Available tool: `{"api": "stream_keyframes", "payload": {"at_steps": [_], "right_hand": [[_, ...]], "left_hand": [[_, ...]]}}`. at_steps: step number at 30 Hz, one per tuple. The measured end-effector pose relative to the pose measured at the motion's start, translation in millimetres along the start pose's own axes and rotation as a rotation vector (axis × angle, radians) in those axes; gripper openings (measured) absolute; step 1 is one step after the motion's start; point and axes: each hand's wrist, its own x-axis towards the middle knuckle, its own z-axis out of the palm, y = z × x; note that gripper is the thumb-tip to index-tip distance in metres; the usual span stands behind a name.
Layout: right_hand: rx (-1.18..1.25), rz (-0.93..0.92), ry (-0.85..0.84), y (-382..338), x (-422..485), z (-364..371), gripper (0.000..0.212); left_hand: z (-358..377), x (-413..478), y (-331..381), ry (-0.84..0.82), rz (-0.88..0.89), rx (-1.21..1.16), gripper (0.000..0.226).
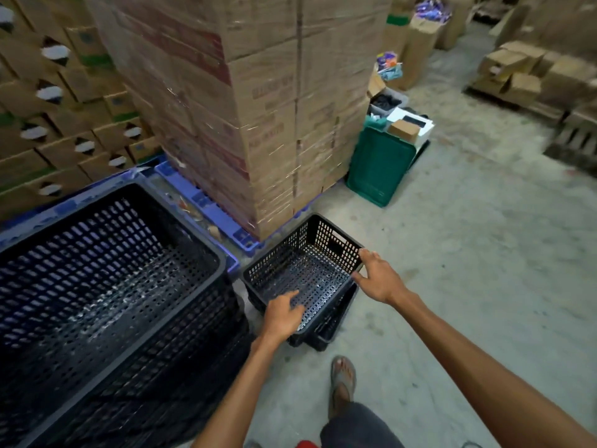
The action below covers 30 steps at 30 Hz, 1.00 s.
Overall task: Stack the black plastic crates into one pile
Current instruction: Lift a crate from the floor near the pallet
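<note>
A tall pile of nested black perforated crates (pixel 106 270) fills the lower left, its top crate empty. To its right a smaller-looking black crate (pixel 303 260) sits low on the floor, resting tilted on at least one other black crate (pixel 332 324) beneath it. My left hand (pixel 282 313) grips the near rim of this upper crate, fingers inside. My right hand (pixel 378 278) holds its right rim near the corner, thumb on the edge.
A shrink-wrapped stack of cardboard boxes (pixel 258 108) on a blue pallet (pixel 206 205) stands just behind the crates. A green crate (pixel 378 169) leans against it at right. More cartons line the left wall and far right. Bare concrete floor (pixel 468 253) lies right; my sandalled foot (pixel 342 379) is below.
</note>
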Motion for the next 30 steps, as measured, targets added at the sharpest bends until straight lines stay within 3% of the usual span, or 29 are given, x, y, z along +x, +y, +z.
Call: {"api": "stream_keyframes", "payload": {"at_steps": [3,13,17,23,25,28,30], "right_hand": [[-0.03,-0.026,-0.041,29,44,2,0.065],[-0.112,-0.226,-0.279,130,260,50,0.065],[-0.133,-0.336,-0.254,164,364,89,0.072],[-0.107,-0.21,-0.258,210,473,174,0.083],[-0.003,-0.139,-0.265,221,494,201,0.074],[0.104,-0.124,-0.155,233,510,225,0.039],[0.137,-0.136,-0.127,236,514,229,0.032]], "left_hand": [[22,39,-13,0.011,-0.143,-0.11,0.05],[95,180,-74,0.378,-0.654,-0.294,0.047],[122,230,-127,0.514,-0.839,-0.342,0.054],[167,304,-189,0.642,-0.982,-0.387,0.062],[178,325,-204,0.692,-1.034,-0.418,0.056],[188,346,-216,0.843,-1.116,-0.468,0.041],[192,349,-222,0.885,-1.129,-0.469,0.035]]}}
